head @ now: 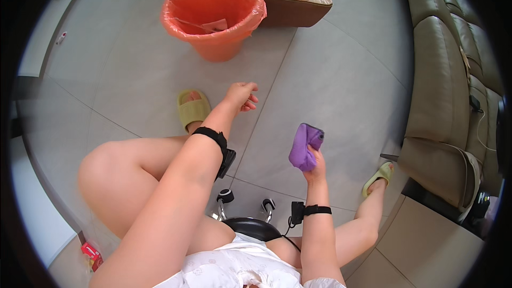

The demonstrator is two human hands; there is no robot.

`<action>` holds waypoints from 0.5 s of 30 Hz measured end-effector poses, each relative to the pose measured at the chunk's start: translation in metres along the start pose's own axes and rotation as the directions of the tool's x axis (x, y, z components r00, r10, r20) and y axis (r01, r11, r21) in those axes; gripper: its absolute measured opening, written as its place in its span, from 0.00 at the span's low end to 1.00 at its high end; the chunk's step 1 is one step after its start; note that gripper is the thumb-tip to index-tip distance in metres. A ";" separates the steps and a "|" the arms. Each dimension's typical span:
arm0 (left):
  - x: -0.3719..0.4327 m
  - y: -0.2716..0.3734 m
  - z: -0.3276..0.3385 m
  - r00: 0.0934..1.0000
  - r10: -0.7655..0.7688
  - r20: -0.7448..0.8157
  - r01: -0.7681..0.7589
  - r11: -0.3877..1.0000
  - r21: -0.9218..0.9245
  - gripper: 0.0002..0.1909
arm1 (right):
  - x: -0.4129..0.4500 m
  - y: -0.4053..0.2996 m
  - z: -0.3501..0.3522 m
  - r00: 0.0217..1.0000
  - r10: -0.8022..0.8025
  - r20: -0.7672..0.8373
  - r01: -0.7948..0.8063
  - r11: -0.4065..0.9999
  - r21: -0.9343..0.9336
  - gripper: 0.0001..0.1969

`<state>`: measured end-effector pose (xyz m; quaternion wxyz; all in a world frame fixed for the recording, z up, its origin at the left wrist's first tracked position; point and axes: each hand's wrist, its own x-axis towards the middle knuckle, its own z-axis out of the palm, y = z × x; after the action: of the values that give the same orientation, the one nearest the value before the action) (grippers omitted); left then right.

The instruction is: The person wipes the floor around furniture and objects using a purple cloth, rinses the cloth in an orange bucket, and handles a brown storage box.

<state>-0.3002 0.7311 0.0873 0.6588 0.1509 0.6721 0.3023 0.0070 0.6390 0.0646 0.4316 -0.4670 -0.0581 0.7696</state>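
Note:
My right hand (317, 166) grips a folded purple fabric item (300, 150) with a dark edge along its top and a small dark round part at one corner. The fabric looks soft and bunched; I cannot tell whether it is a pouch or a cloth. My left hand (242, 97) hangs over the tiled floor with loosely curled fingers apart and no object visible in it. Beyond it stands an orange waste bin (222, 50), lined with an orange plastic bag (172, 16). Some light-coloured litter (216, 25) lies inside the bin.
A brown box-shaped stool (294, 10) with a patterned top touches or nearly touches the bin. An olive-brown leather sofa (438, 88) lines the right side. Under me is a black wheeled stool (252, 228). A white cabinet (44, 192) and a red packet (92, 254) are at the left.

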 end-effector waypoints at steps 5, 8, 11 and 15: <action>-0.020 -0.003 -0.018 0.999 0.010 0.044 -0.011 1.000 0.008 0.15 | 0.036 0.064 -0.003 0.897 -0.423 -0.129 0.065 0.415 -0.907 0.11; -0.020 -0.032 -0.031 0.999 -0.053 -0.002 0.053 0.999 0.005 0.16 | 0.037 0.099 0.038 0.870 -0.484 -0.088 -0.041 0.106 -0.993 0.14; -0.017 -0.046 -0.037 0.997 -0.079 0.028 0.078 0.997 0.013 0.17 | 0.041 0.118 0.060 0.851 -0.520 -0.080 -0.133 -0.067 -0.989 0.13; -0.019 -0.050 -0.044 0.995 -0.097 0.017 0.097 0.995 -0.006 0.17 | 0.053 0.131 0.062 0.810 -0.586 0.011 -0.213 -0.312 -0.926 0.12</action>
<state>-0.3313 0.6721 0.0699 0.6789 0.1183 0.6721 0.2711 -0.1304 0.6155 -0.0010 0.0094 -0.7728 -0.6121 0.1674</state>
